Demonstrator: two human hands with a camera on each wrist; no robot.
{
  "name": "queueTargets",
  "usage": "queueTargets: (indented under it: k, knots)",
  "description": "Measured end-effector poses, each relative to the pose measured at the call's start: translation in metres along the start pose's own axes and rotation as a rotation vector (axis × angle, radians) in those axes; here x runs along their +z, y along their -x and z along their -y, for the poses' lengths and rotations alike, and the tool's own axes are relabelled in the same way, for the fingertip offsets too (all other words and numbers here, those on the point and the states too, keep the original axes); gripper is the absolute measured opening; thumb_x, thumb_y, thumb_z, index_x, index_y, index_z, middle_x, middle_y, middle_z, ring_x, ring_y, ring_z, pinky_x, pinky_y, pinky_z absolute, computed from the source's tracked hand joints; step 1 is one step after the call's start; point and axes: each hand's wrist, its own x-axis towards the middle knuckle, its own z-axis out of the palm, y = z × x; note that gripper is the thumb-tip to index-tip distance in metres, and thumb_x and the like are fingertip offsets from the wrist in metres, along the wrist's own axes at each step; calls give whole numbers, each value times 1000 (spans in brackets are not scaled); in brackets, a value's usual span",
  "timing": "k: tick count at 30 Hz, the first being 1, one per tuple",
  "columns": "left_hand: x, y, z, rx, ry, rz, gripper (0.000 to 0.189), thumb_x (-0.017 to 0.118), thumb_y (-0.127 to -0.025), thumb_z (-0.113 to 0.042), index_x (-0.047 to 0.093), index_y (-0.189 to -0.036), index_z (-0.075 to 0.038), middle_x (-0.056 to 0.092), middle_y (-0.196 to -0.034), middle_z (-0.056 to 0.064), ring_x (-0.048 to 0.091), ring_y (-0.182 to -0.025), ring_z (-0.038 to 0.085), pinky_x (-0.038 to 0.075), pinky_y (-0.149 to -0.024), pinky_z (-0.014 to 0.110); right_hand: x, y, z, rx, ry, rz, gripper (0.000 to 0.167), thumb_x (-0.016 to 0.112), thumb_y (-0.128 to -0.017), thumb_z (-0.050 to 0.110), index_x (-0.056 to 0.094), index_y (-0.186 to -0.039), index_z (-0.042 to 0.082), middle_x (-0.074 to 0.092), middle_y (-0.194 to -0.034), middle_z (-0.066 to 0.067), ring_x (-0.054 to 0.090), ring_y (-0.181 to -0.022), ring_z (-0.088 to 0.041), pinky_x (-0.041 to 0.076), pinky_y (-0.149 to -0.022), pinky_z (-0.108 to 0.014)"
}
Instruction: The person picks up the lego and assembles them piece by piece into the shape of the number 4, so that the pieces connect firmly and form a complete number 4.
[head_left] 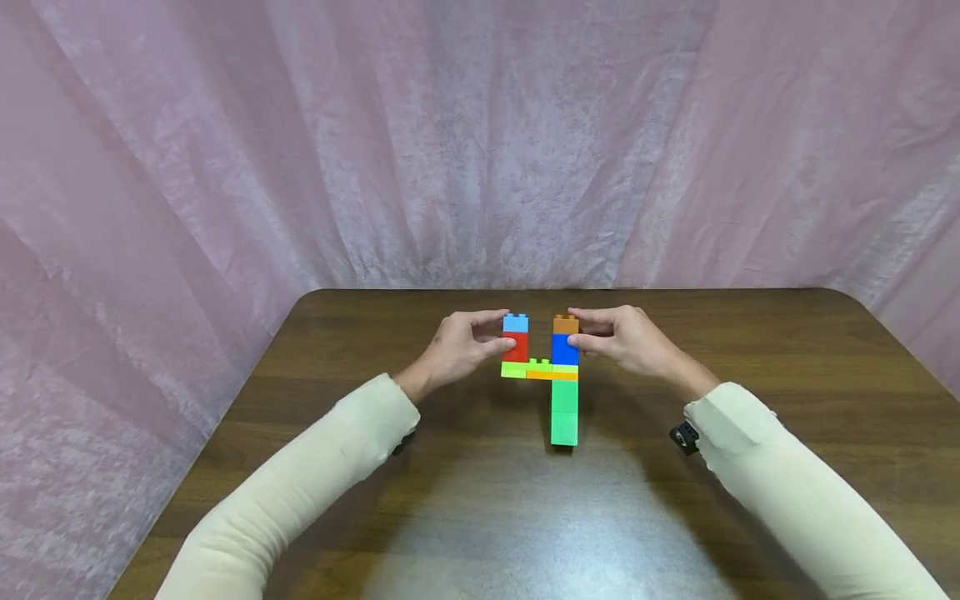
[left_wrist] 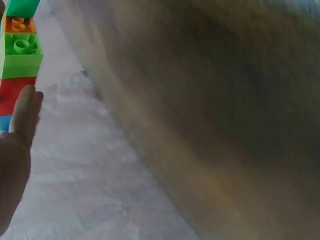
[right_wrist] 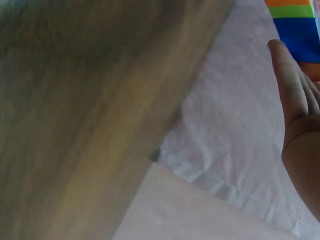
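A structure of toy building bricks stands upright over the table, gripped from both sides. My left hand pinches its left column, thumb across the front of the red brick and fingers behind the light blue brick. On the right column, my right hand has its thumb on the blue brick and a finger at the back of the brown-orange brick. A lime green brick and a flat orange brick bridge the columns. Below the right side, two green bricks form the leg.
The brown wooden table has rounded far corners. A pink curtain hangs right behind its back edge. Both forearms wear pale sleeves, with a dark wrist camera showing under the right cuff.
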Motion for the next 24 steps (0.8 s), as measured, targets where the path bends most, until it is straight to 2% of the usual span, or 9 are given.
queueTargets:
  k: [3,8,11,16,24]
  knots:
    - [5,-2,4,-106,-10,-15,51,78,-88,-8,61,-134,3,70,-116,16,70,-99,22,57,-82,29,7,-3,-4,69,-22,16,50,68,-95,7,50,-137,-14,69,-109,-28,72,-89,-38,58,-77,-45]
    - [15,-6,7,-269,46,4,49,75,-90,-6,59,-134,6,69,-116,18,68,-95,20,59,-79,33,16,-7,-12,176,-56,42,48,64,-97,5,48,-135,-19,66,-112,-31,73,-89,-34,58,-77,-43]
    - [23,-9,10,-333,62,21,48,72,-91,-5,57,-135,7,67,-116,19,68,-95,21,59,-78,35,19,-8,-16,231,-38,61,47,63,-98,6,48,-135,-20,64,-118,-33,73,-89,-33,59,-76,-41]
    - [31,-12,15,-374,14,20,44,71,-92,-3,59,-133,7,68,-113,18,69,-92,22,60,-74,34,24,-10,-22,294,-14,92,47,62,-99,7,47,-135,-20,63,-121,-33,72,-92,-34,59,-75,-39]
    - [34,-10,21,-377,8,25,38,66,-92,5,60,-130,10,67,-116,22,69,-99,27,60,-73,33,33,-10,-25,313,-23,124,47,62,-97,-1,46,-137,-19,61,-124,-33,69,-103,-36,59,-79,-38]
